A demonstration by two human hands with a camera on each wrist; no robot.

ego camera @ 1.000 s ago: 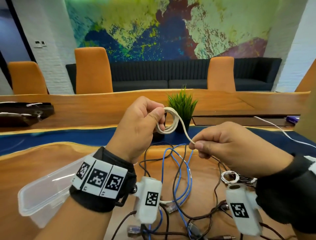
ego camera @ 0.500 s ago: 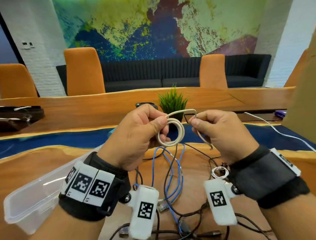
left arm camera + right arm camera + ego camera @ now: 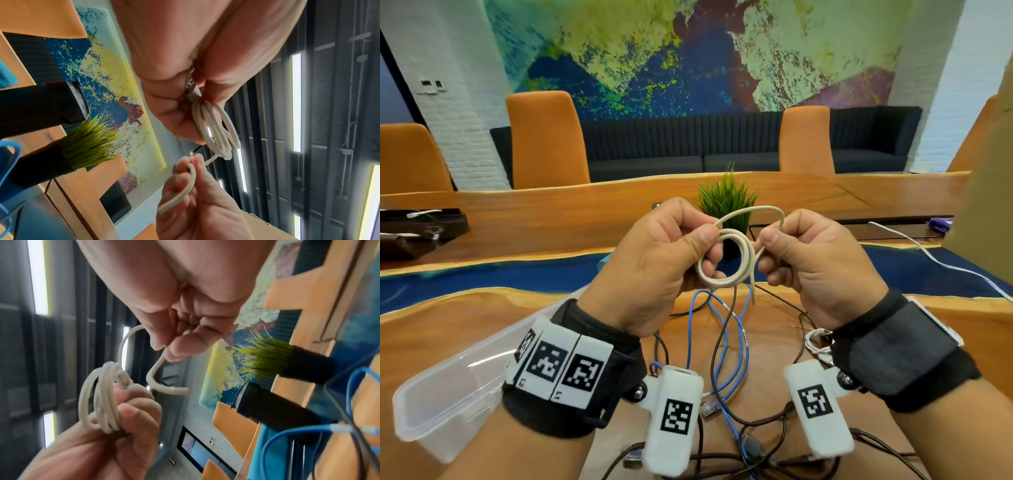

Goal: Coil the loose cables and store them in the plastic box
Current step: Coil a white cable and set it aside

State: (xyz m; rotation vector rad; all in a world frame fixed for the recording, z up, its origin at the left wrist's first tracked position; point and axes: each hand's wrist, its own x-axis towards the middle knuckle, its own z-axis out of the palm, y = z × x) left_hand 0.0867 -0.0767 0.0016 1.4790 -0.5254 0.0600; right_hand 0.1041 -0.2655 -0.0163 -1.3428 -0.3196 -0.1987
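Head view shows both hands raised above the wooden worktop, working one white cable between them. Left hand has its thumb and curled fingers clamped on a small coil of several loops, and the left wrist view shows a grey connector end of that cable tucked inside the grip. Right hand pinches the free run of the same cable between thumb and forefinger just beside the coil; the strand arches from the coil over to this pinch, and its short tail hangs down below the hands, bare-ended in the right wrist view. Under the hands a tangle of loose cables lies on the worktop, among them a blue cable and a dark brown cable, with a small white bundle near the right wrist. Clear plastic box sits open on the worktop at the left, partly under the left forearm, apart from the coil. Beyond the hands stands a small green plant in a black pot, and a long white cord trails across the worktop at the far right.
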